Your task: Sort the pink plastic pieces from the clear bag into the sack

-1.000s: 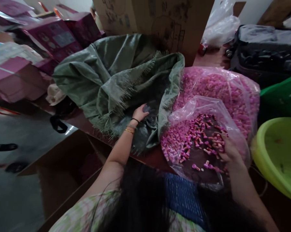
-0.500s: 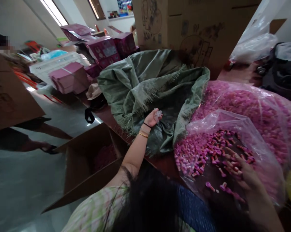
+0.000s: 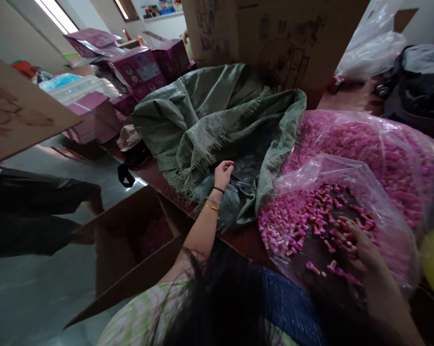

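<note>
My left hand [image 3: 224, 174] hangs over the mouth of a green woven sack [image 3: 210, 139] with frayed edges. Its fingers are loosely curled, and nothing shows in them. On the right, my right hand [image 3: 359, 245] rests with bent fingers among small pink plastic pieces [image 3: 310, 216], some with orange-red stems. A few of these pieces appear to be inside its fingers, though shadow hides part of the grip. The loose pieces lie on and beside a clear plastic bag [image 3: 390, 163] that is full of more of them.
Left of the table edge stands an open cardboard box [image 3: 119, 240] with pink pieces inside. A large carton [image 3: 274, 43] rises behind the sack. Pink printed boxes [image 3: 138, 67] are stacked at the back left. Another person's legs [image 3: 33, 206] and a carton [image 3: 18, 115] are at far left.
The clear plastic bits in my left hand are gone from it, and its fingers have turned downward. My right hand has hardly moved. The carton at far left has risen with the person there.
</note>
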`<state>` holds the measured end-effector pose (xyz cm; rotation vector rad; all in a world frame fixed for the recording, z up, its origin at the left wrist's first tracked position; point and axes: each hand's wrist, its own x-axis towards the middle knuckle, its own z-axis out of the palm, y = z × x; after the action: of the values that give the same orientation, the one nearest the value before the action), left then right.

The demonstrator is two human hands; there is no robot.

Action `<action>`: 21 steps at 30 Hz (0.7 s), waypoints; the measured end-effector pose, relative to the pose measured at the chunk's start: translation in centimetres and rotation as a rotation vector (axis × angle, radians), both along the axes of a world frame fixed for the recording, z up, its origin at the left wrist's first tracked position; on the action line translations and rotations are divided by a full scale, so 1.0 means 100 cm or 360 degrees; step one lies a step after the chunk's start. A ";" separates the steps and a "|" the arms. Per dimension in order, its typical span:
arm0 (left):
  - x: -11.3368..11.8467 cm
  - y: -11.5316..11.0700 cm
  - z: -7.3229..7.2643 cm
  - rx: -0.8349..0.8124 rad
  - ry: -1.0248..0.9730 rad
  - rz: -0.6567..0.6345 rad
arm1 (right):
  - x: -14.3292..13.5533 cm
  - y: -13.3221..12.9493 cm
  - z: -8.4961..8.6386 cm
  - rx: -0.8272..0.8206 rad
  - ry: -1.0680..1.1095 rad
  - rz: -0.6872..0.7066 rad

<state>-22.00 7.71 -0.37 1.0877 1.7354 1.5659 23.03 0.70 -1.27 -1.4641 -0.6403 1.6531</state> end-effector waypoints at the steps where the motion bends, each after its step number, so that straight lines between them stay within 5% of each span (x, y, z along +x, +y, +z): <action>1: 0.000 -0.001 -0.002 0.0004 0.0150 0.0039 | -0.001 0.000 0.000 -0.0012 0.0051 0.0010; 9: -0.006 0.020 0.007 -0.0334 0.0778 -0.0211 | -0.001 0.000 -0.001 0.0042 0.0031 0.0052; 13: -0.008 0.027 0.015 -0.0695 0.1114 -0.0014 | 0.001 -0.001 -0.003 0.0027 -0.0022 0.0090; 21: 0.029 0.051 -0.009 -0.1068 0.1217 0.0122 | 0.003 0.002 -0.011 0.0110 -0.0045 0.0085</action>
<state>-19.07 12.86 -1.23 1.3318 2.5446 0.4790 23.37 0.93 -2.33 -1.4346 -0.7506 1.6370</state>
